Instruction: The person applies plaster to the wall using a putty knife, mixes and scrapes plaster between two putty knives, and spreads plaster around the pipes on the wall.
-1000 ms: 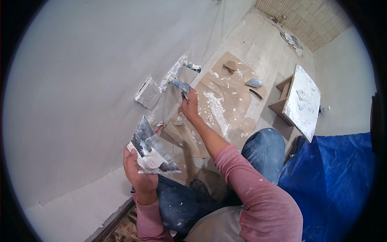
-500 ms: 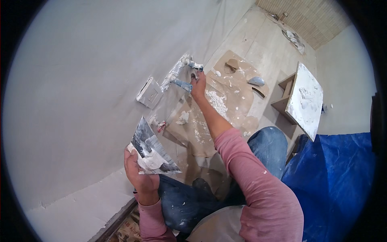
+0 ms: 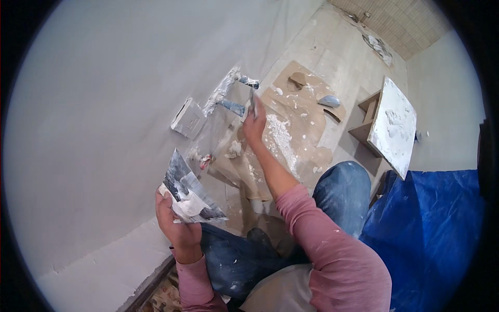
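Note:
Low on the left, my left hand [image 3: 179, 229] is closed on the edge of a flat grey plate [image 3: 189, 190], smeared with wet white plaster; any handle is hidden. My right hand [image 3: 254, 125] reaches forward beside the wall, fingers closed and slightly blurred around something thin and grey that I cannot make out. Just left of it, a blue pipe stub [image 3: 232, 107] and a second blue stub [image 3: 250, 82] stick out from a rough band of white plaster [image 3: 221, 93] on the wall. A white square wall box [image 3: 188, 119] sits just left of them.
Plaster-spattered brown paper [image 3: 306, 93] covers part of the floor, with a grey-blue rounded object [image 3: 329, 101] on it. At right a plaster-smeared white board [image 3: 392, 125] rests on a wooden stand [image 3: 366, 117]. A blue tarp [image 3: 421, 234] lies nearer. My bent knee [image 3: 343, 192] is between.
My right hand has drawn slightly back from the blue stubs, and a thin grey thing now shows at its fingers. The left hand still holds the plate in nearly the same place.

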`<move>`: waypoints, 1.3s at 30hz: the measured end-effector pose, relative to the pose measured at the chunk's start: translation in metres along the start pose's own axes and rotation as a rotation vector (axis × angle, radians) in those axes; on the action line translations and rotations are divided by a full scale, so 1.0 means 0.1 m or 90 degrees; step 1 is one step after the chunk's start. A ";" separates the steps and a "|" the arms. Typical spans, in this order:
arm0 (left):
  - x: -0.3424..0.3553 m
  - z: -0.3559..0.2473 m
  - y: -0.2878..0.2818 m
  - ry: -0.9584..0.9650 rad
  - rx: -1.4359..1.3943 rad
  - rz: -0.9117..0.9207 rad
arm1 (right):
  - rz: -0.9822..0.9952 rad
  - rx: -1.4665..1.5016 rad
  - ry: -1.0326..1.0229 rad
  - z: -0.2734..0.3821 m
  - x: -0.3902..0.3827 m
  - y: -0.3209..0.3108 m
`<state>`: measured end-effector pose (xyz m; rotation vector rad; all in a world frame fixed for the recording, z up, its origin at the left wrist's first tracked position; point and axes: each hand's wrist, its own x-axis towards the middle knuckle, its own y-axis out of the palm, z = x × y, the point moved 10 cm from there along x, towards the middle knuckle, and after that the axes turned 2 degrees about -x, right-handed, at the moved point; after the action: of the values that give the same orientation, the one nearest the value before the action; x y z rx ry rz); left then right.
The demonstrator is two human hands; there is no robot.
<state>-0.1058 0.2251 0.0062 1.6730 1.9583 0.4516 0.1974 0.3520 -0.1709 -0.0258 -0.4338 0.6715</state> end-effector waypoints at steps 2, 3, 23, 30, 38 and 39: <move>0.01 0.02 0.01 -0.003 -0.009 0.009 | -0.006 -0.035 -0.033 0.05 0.44 -0.02; 0.01 0.02 0.02 -0.009 -0.015 0.019 | -0.005 -0.035 -0.033 0.07 0.60 -0.02; 0.01 -0.01 0.01 -0.012 -0.045 0.015 | 0.168 -0.018 -0.063 0.48 -1.11 0.51; 0.01 -0.02 -0.02 -0.013 -0.044 0.001 | 0.218 -0.008 -0.114 0.45 -1.01 0.21; 0.00 -0.05 -0.07 0.005 -0.047 -0.006 | 0.088 0.108 0.140 0.33 -0.46 0.41; 0.00 -0.04 -0.04 -0.001 -0.050 -0.004 | 0.084 0.106 0.138 0.29 -0.47 0.44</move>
<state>-0.1115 0.2251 0.0072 1.6174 1.9192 0.5183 0.1268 0.3547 -0.1696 0.0297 -0.1681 0.8243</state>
